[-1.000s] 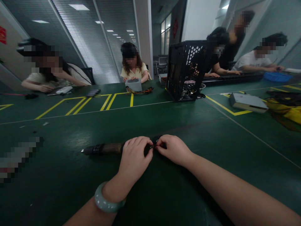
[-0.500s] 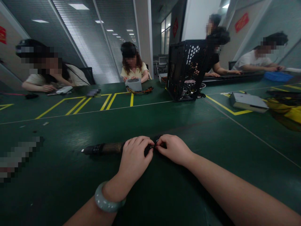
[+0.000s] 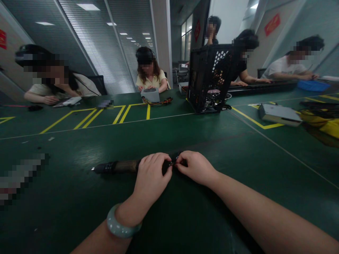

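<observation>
A long, round black-and-brown tool (image 3: 125,166) with a shiny metal tip lies on the green table, tip to the left; it looks like an electric screwdriver. My left hand (image 3: 152,176) is closed over its right part, thumb and index finger curled round the black end. Just beside it, my right hand (image 3: 197,167) pinches with thumb and fingertips at a small dark piece at that end. A tiny shiny bit shows between the two hands, too small to name. Behind the right fingertips, part of a black item (image 3: 177,155) shows; its shape is mostly hidden.
A black computer case (image 3: 209,79) stands at the table's far side. A grey power supply (image 3: 150,95) with cables sits before a co-worker (image 3: 150,74). To the right lie a flat grey box (image 3: 280,115) and a yellow bag (image 3: 324,123). A blurred-out object (image 3: 21,178) lies at left.
My fingertips have shifted only slightly, and a bit more of the shiny piece shows between them. In the background, a standing person has moved left behind the computer case.
</observation>
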The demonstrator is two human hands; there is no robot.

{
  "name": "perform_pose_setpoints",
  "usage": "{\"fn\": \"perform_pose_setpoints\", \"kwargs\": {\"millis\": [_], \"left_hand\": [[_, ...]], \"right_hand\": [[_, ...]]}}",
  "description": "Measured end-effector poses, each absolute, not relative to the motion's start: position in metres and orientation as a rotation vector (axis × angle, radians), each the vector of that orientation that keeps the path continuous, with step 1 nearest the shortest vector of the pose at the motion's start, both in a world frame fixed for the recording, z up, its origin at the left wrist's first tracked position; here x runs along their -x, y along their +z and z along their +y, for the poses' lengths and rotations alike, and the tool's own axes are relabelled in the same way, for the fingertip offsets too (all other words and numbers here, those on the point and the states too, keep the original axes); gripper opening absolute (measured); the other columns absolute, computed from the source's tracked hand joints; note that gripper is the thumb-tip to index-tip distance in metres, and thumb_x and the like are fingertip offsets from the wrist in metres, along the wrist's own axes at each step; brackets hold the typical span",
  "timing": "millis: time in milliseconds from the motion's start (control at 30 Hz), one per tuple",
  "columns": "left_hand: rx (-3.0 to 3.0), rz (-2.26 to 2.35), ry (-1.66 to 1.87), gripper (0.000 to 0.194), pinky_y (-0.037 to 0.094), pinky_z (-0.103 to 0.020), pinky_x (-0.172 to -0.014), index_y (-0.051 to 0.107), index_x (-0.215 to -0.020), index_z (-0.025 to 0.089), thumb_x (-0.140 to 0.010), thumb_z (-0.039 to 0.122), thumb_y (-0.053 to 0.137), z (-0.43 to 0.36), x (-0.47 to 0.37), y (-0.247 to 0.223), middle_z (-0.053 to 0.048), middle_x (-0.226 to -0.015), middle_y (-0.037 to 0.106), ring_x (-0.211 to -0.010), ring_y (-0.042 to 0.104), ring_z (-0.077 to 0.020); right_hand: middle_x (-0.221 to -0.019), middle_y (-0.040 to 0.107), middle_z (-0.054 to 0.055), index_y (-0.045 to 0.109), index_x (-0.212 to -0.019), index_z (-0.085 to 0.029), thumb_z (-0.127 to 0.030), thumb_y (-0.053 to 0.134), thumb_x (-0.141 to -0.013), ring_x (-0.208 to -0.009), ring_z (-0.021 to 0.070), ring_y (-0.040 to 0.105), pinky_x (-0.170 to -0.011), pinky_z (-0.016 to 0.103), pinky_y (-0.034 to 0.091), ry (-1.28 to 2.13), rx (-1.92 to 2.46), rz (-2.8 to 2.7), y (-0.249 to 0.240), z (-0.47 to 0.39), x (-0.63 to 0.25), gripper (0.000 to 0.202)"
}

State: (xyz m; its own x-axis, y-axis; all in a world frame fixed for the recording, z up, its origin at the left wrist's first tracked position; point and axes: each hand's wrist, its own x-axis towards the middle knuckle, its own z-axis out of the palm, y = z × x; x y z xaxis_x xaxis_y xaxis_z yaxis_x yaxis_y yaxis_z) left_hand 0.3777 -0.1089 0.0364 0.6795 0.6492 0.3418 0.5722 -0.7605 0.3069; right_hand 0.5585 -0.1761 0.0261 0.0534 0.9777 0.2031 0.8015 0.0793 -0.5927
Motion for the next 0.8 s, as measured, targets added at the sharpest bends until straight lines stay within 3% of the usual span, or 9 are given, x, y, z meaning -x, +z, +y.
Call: {"fn": "perform_pose_setpoints", "kwargs": {"millis": [800], "left_hand": [[-2.761,0.954,0.604,0.014,0.041,-0.045,-0.091,0.061,-0.096,0.027,-0.084,0.020,0.061,-0.1069,-0.3768,0.0349,0.000,-0.108,0.064,-0.103,0.057,-0.0250]], "right_hand": [[-0.082,0.064,0.000,0.066,-0.081,-0.020,-0.021,0.064,-0.081,-0.073,0.0134,0.056,-0.065,0.025,0.040,0.399,1.773,-1.795,0.0296,-0.1775,-0.5573,0.002]]}}
